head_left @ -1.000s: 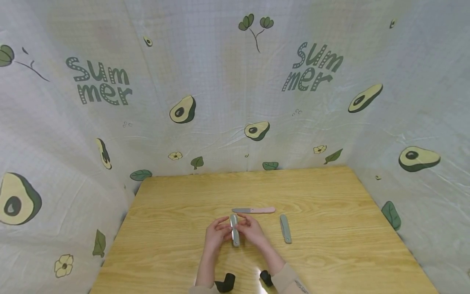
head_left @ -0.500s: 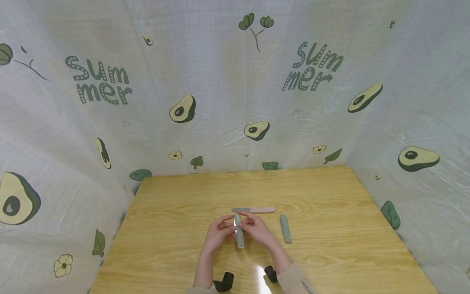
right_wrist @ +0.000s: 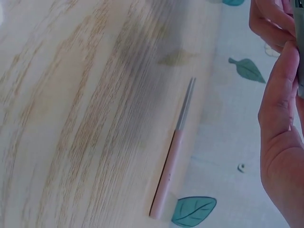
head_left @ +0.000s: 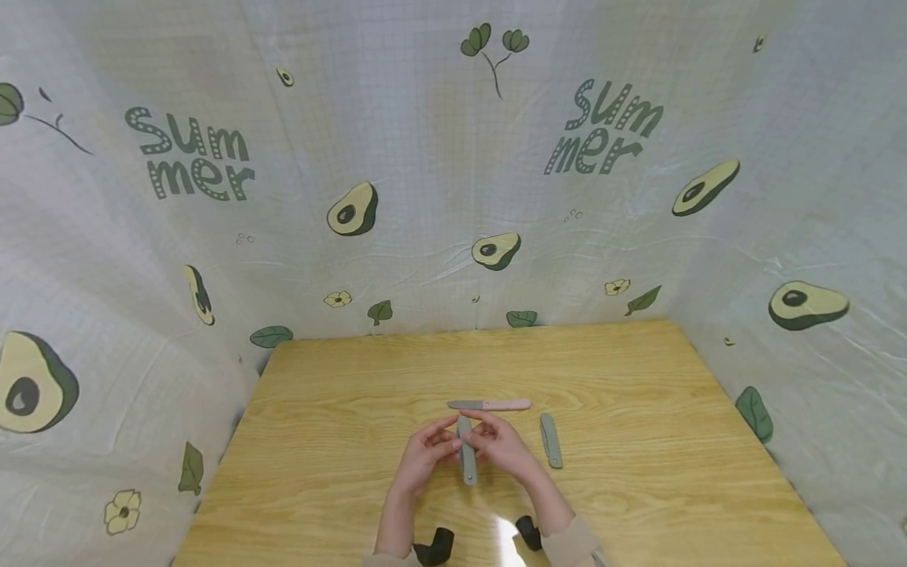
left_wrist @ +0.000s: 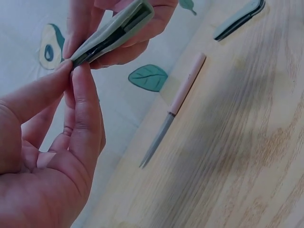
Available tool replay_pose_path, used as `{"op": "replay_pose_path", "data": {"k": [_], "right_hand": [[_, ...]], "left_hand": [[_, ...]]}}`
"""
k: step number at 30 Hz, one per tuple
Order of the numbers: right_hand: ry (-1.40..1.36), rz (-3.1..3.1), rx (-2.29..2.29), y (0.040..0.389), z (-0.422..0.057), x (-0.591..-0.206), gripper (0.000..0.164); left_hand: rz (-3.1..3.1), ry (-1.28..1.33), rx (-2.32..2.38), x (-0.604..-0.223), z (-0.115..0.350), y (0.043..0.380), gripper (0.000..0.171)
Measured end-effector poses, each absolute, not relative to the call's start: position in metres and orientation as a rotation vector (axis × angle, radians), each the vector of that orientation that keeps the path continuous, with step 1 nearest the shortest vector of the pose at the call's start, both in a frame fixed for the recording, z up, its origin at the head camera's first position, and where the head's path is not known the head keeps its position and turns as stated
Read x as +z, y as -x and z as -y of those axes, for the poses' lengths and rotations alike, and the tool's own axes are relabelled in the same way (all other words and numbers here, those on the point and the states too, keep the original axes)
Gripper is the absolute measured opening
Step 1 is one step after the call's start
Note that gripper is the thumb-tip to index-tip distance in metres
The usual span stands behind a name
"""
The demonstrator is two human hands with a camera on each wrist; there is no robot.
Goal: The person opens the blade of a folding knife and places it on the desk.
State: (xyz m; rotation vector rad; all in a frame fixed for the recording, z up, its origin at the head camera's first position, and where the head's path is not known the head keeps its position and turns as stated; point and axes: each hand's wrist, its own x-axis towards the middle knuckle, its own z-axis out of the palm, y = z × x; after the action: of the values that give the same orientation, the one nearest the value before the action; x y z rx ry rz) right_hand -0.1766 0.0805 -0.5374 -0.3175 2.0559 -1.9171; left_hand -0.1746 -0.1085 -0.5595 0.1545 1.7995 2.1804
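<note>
Both hands hold a grey-green folding knife (head_left: 468,466) above the table, its long axis pointing toward the person. My left hand (head_left: 421,457) pinches one edge of it between thumb and fingers, and my right hand (head_left: 505,447) grips it from the other side. In the left wrist view, the slot of the folding knife (left_wrist: 113,37) shows dark along its length, with the blade mostly hidden inside. Just beyond the hands lies a knife with a pink handle (head_left: 509,405), its blade out to the left. A second grey-green folding knife (head_left: 551,442) lies folded to the right.
The wooden table (head_left: 340,386) is enclosed by a pale cloth (head_left: 425,142) printed with avocados, leaves and lettering. Black wrist-worn devices (head_left: 436,546) show near both sleeves.
The held folding knife has shifted slightly right and toward the person. Its bright blade showed at the left side earlier and now shows far less. Both hands moved a little with it.
</note>
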Motion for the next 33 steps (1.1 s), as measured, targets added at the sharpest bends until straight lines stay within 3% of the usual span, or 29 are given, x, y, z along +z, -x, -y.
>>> {"op": "replay_pose_path", "data": {"k": [10,33], "right_hand": [[0.295,-2.096,-1.952,0.172,-0.083,-0.533,0.049],[0.172,-2.078,-2.024,0.172,-0.088,-0.538,0.044]], "left_hand": [[-1.831,-0.202,2.145,-0.553,0.102,0.175,0.048],[-1.992,-0.043,2.135,-0.549,0.089,0.173,0.042]]}}
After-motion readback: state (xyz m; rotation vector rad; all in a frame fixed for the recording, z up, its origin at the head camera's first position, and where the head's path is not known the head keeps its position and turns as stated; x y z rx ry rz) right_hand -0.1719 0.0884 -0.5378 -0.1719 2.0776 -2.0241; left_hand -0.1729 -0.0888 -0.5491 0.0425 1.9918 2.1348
